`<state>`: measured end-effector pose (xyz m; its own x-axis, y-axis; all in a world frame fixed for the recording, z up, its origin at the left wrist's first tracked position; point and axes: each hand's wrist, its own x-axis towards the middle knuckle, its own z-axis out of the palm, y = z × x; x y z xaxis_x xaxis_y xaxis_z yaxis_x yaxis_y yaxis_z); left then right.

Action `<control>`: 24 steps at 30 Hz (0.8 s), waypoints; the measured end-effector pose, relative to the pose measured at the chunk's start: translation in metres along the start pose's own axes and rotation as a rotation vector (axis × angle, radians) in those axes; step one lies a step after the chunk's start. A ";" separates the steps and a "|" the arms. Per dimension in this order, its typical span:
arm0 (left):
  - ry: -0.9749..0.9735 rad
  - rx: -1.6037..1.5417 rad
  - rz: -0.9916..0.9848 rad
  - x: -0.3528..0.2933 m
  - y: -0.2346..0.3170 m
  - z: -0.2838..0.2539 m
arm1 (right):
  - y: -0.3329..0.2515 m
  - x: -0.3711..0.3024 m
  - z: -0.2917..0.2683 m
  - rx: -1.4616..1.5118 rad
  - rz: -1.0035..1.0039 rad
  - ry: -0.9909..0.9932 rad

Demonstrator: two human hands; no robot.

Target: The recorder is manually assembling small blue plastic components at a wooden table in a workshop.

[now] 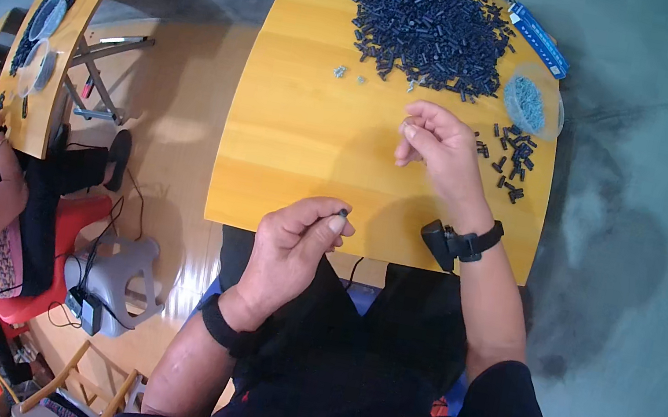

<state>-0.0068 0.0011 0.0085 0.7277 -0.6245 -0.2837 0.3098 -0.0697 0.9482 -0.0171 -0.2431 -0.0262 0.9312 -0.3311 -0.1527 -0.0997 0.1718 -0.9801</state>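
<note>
Table [302, 136] yellow — piled pieces [429, 24] black — box [538, 41] blue and white.

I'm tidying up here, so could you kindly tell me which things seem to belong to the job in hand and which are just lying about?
Likely part of the job:
black piece in the left hand
heap of black pieces
smaller black cluster
tub of pale-blue pieces

Apparently just lying about:
blue box
grey stool

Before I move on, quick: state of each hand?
Left hand: closed, pinching a small black piece.
Right hand: half curled; can't tell whether it holds anything.
</note>
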 end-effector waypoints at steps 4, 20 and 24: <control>0.018 -0.049 0.026 0.000 0.001 0.002 | -0.006 -0.019 0.012 -0.021 0.051 -0.085; 0.003 -0.023 0.163 -0.002 0.004 0.005 | -0.031 -0.075 0.052 0.144 0.017 -0.147; -0.017 -0.002 0.189 -0.002 0.006 0.004 | -0.034 -0.080 0.058 0.035 0.006 -0.141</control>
<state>-0.0090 -0.0010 0.0158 0.7624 -0.6397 -0.0975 0.1698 0.0523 0.9841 -0.0678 -0.1684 0.0266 0.9709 -0.1964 -0.1372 -0.0959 0.2063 -0.9738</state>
